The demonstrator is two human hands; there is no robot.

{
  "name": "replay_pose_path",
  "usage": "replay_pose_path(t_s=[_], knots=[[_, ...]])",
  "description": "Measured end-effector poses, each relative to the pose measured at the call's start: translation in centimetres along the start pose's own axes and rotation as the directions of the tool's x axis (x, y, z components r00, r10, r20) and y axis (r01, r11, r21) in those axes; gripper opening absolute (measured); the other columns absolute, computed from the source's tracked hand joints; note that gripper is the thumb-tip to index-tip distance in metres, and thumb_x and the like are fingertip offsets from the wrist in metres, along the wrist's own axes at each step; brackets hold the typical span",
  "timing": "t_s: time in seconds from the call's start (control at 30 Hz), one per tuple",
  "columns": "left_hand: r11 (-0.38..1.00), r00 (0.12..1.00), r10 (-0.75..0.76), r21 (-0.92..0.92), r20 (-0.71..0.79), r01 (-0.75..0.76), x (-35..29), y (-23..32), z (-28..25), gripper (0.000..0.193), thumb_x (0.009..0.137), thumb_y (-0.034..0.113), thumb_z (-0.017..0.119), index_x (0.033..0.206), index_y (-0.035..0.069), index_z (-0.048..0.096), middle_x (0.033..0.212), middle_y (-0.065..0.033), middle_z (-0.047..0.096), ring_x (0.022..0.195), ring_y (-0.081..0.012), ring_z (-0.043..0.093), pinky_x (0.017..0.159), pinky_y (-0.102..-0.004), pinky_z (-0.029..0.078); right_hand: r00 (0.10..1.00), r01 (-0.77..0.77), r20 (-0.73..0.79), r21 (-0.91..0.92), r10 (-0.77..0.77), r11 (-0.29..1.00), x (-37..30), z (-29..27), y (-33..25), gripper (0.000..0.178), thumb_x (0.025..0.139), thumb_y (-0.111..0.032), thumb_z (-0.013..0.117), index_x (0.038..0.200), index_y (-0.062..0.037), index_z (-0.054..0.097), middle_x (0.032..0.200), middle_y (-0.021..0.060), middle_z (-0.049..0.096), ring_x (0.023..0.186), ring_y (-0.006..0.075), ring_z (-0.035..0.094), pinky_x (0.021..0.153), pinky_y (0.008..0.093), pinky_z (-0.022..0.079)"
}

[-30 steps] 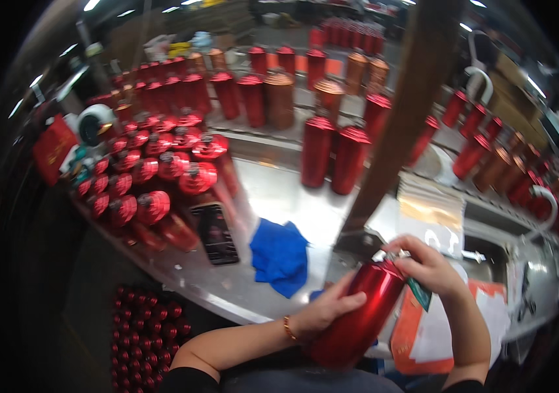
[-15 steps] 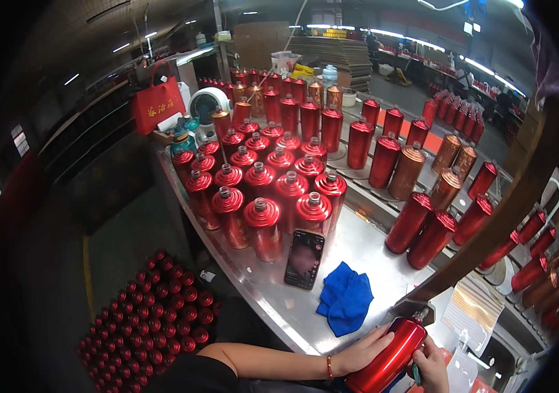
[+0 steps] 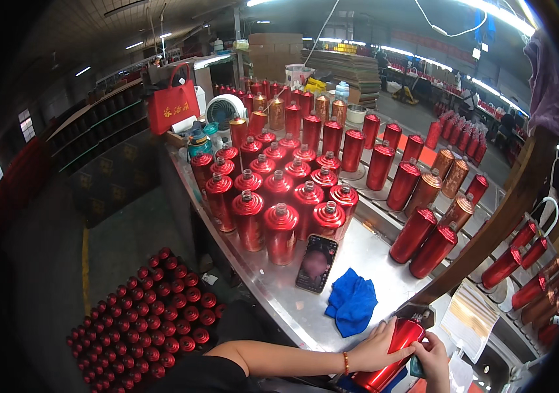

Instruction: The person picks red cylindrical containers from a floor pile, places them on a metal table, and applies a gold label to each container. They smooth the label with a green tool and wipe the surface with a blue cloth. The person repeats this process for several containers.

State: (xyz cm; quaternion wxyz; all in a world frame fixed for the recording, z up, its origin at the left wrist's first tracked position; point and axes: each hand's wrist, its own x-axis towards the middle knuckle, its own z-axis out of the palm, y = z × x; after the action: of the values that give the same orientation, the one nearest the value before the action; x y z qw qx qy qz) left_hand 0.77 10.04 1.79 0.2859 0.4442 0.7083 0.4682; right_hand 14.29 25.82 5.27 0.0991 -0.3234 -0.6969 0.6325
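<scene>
A glossy red bottle [image 3: 379, 378] lies tilted in my hands at the lower right, its neck pointing up and away. My left hand [image 3: 374, 352] is wrapped over its left side, fingers stretched across the body. On the other side, my right hand [image 3: 433, 361] is closed at the bottle, with a small dark green piece [image 3: 416, 367] between its fingers; its exact kind is unclear. A crumpled blue cloth [image 3: 352, 302] lies on the metal table [image 3: 276, 298] just beyond my left hand. Farther off, a phone [image 3: 317, 263] with a lit screen leans against the standing bottles.
Several red bottles [image 3: 281, 234] stand packed on the table. To the right, red and copper bottles [image 3: 423, 191] stand on round holders in rows. A wooden post [image 3: 489, 223] slants up at the right. Many red bottles [image 3: 155, 321] stand low at the left.
My left fingers have slid farther across the bottle toward my right hand. The green piece shows more now, against the bottle's side. The whole view has shifted slightly.
</scene>
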Motion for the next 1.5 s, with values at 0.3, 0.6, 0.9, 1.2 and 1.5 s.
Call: replay_pose_path(t_s=[0.3, 0.6, 0.9, 1.2, 1.5], knots=[[0.934, 0.999, 0.032, -0.354, -0.035, -0.042, 0.4, -0.8, 0.1, 0.073, 0.101, 0.035, 0.063, 0.151, -0.007, 0.030, 0.135, -0.0258, 0.056, 0.125, -0.0311, 0.058, 0.106, -0.0391, 0.046, 0.993, -0.052, -0.121, -0.333, 0.012, 0.941, -2.0, 1.5, -3.3, 0.056, 0.094, -0.028, 0.073, 0.136, 0.0061, 0.059, 0.082, 0.0090, 0.071, 0.073, 0.0130, 0.065, 0.066, 0.0282, 0.053], [0.708, 0.984, -0.031, -0.691, 0.177, 0.146, 0.2, 0.9, -1.3, 0.057, 0.105, 0.023, 0.059, 0.151, 0.000, 0.034, 0.134, -0.0138, 0.058, 0.118, -0.0170, 0.060, 0.098, -0.0308, 0.051, 0.998, -0.018, -0.063, -0.302, -0.001, 0.953, -2.4, 0.8, -3.6, 0.062, 0.096, -0.038, 0.070, 0.139, 0.0048, 0.057, 0.087, 0.0167, 0.073, 0.079, 0.0203, 0.070, 0.071, 0.0322, 0.055], [0.719, 0.983, -0.007, -0.682, 0.184, 0.133, 0.4, 1.2, -1.5, 0.052, 0.107, 0.021, 0.055, 0.151, 0.001, 0.037, 0.137, -0.0117, 0.056, 0.121, -0.0159, 0.056, 0.103, -0.0305, 0.046, 0.989, 0.055, -0.109, -0.336, -0.097, 0.940, -2.8, 0.8, -2.8, 0.065, 0.095, -0.042, 0.070, 0.137, 0.0061, 0.058, 0.085, 0.0187, 0.072, 0.077, 0.0238, 0.070, 0.070, 0.0335, 0.054], [0.665, 0.976, -0.009, -0.728, 0.217, 0.168, 1.0, -1.9, -2.5, 0.048, 0.112, 0.028, 0.044, 0.151, 0.001, 0.040, 0.133, -0.0091, 0.061, 0.117, -0.0147, 0.060, 0.102, -0.0305, 0.049, 0.971, -0.013, -0.234, -0.217, -0.040, 0.976, -6.2, -7.7, -1.0, 0.034, 0.101, -0.022, 0.062, 0.128, -0.0018, 0.068, 0.098, 0.0078, 0.076, 0.092, 0.0116, 0.069, 0.084, 0.0274, 0.053], [0.684, 0.996, -0.077, -0.723, 0.055, 0.092, -0.1, -2.5, -1.3, 0.050, 0.112, 0.026, 0.041, 0.153, -0.002, 0.035, 0.136, -0.0119, 0.059, 0.117, -0.0155, 0.061, 0.100, -0.0307, 0.052, 0.932, -0.267, -0.363, -0.707, -0.013, 0.655, -8.5, -20.3, 8.0, 0.039, 0.091, -0.022, 0.073, 0.129, -0.0112, 0.070, 0.117, 0.0125, 0.072, 0.105, 0.0228, 0.068, 0.095, 0.0348, 0.051]])
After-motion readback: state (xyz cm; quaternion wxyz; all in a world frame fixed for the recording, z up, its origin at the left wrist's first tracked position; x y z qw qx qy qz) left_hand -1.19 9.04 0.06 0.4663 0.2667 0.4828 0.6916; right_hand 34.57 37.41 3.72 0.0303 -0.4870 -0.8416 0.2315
